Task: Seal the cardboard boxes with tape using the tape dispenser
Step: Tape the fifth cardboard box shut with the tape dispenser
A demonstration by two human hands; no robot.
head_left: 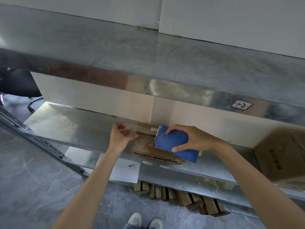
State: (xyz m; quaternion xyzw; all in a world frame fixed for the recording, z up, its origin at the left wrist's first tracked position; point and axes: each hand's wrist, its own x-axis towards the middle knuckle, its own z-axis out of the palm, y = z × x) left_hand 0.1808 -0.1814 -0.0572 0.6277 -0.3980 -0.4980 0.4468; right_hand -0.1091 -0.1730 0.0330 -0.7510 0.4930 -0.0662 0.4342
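Looking down, we see a pair of pale shoes [143,219] on the grey floor [33,179]. Just beyond them, flattened cardboard [181,196] leans in a row under the lowest shelf. A sheet of paper [125,172] lies on that level with a small pen [131,165] on it.

Above it, on the metal shelf [66,126], sits a small cardboard box [145,147] close to the front edge. The left hand [120,136] pinches the end of a strip of clear tape [132,128] between thumb and fingers, off the box's left side. The strip runs right across the box top to the blue tape dispenser [175,142]. The right hand [193,138] grips the dispenser, fingers over its far side and thumb on the near side (its toothed edge faces left). It is held over the right part of the box.

Farther right on the shelf stands a larger carton [280,159]. On the front edge of the shelf above we see a handwritten label [241,105]. At far left there is a dark chair [18,83].
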